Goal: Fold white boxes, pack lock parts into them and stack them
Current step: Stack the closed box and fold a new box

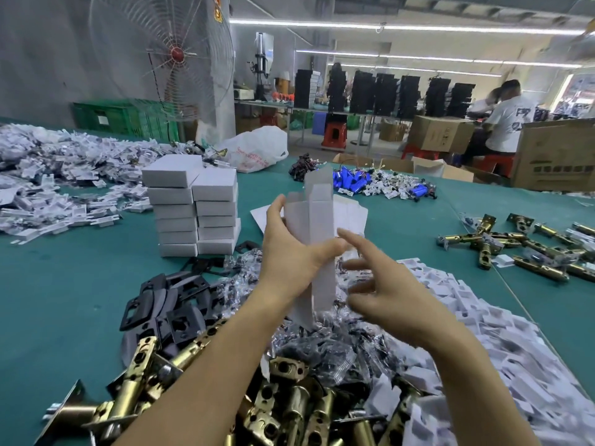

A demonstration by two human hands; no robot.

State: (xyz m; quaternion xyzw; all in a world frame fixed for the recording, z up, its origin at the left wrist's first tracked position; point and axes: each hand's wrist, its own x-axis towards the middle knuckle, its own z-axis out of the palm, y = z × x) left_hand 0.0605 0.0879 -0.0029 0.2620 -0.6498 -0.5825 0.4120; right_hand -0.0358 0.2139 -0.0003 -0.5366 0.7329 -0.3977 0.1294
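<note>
My left hand (289,249) grips an unfolded white box blank (317,226), held upright above the table with its flaps open at the top. My right hand (383,281) hovers just to its right, fingers spread and blurred, holding nothing. Two stacks of folded white boxes (196,207) stand to the left. Brass latch bolts (289,397) lie heaped in the foreground, black strike plates (170,304) to their left, small clear bags of screws (322,336) under my hands. Flat box blanks (352,217) lie behind the held one.
White inserts (483,333) are piled at the right and a large heap of them (48,175) at the far left. More brass latches (528,246) lie at right, blue batteries (354,181) at the back. The table has green cloth (64,300). A person sits far right.
</note>
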